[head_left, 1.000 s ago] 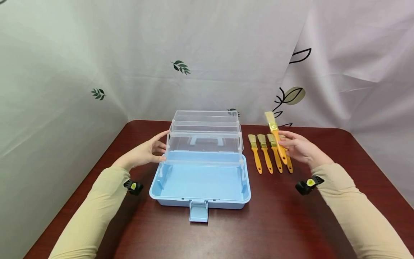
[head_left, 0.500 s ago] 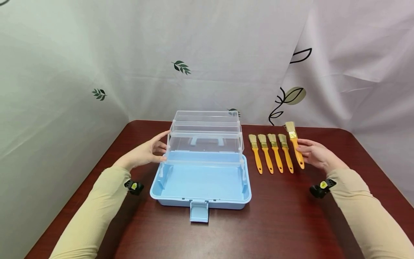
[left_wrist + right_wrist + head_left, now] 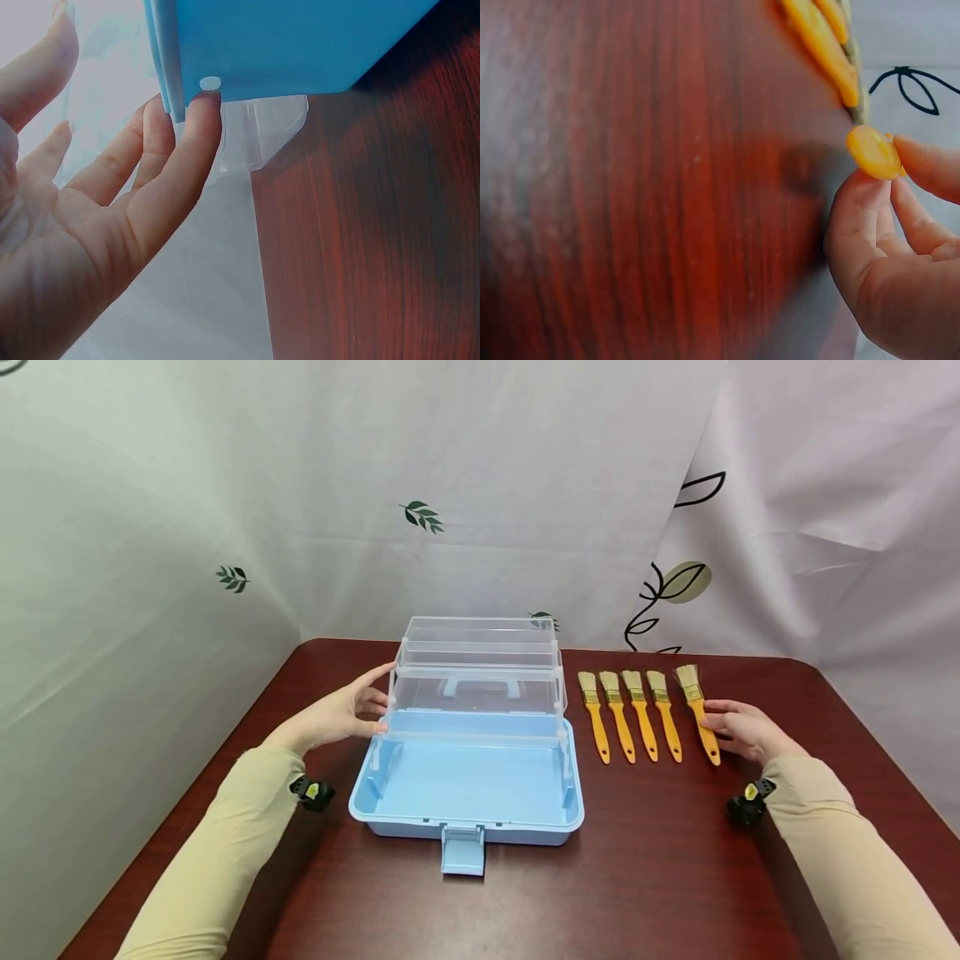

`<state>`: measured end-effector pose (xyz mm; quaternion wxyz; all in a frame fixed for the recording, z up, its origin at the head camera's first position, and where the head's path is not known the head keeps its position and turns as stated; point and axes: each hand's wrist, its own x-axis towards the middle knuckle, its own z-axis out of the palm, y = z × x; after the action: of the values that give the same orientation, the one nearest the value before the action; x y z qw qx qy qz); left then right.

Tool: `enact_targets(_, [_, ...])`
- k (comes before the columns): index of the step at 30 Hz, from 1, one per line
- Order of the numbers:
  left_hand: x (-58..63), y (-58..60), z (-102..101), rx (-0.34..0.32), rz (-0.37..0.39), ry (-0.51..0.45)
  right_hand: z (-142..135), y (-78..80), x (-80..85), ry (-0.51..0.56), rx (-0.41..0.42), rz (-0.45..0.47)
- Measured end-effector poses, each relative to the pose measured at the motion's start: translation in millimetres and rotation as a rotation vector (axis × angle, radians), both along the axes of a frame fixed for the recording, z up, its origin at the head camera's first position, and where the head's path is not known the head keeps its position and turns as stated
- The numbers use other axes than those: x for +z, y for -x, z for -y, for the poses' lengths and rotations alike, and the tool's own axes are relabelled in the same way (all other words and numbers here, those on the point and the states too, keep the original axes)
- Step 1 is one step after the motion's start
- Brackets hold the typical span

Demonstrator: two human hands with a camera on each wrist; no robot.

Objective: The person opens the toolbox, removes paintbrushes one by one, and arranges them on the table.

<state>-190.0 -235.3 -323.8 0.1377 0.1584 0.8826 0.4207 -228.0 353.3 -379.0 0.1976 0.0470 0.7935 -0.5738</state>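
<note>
In the head view, a light blue toolbox (image 3: pixel 472 781) stands with its lid back and its clear trays (image 3: pixel 476 693) raised. My left hand (image 3: pixel 330 714) is at the box's left side, its fingers spread. The left wrist view has its fingertips touching the blue wall (image 3: pixel 262 45), thumb apart. To the right, my right hand (image 3: pixel 742 731) pinches the yellow handle of a paintbrush (image 3: pixel 697 710) between thumb and fingers; the handle's end (image 3: pixel 874 152) faces the right wrist camera. This brush is at the right end of a row of similar paintbrushes (image 3: pixel 641 718).
A dark red-brown table (image 3: pixel 622 877) carries everything. Behind it and on both sides hangs a pale curtain (image 3: pixel 480 485) with leaf prints. The toolbox's latch (image 3: pixel 462 852) hangs out over the table at the front.
My right hand has carried the paintbrush rightward from above the row and lowered it beside the others, with its bristles coming down toward the table. The left hand and toolbox have stayed put.
</note>
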Motion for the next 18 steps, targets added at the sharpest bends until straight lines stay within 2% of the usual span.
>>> enact_targets(9, [0.6,0.0,1.0,-0.012,0.000,-0.007,11.3,2.9,0.1,-0.213,0.006,-0.059])
enact_targets(18, [1.9,-0.9,-0.3,-0.004,-0.003,0.002,20.3,5.4,-2.9,-0.245,-0.049,-0.060])
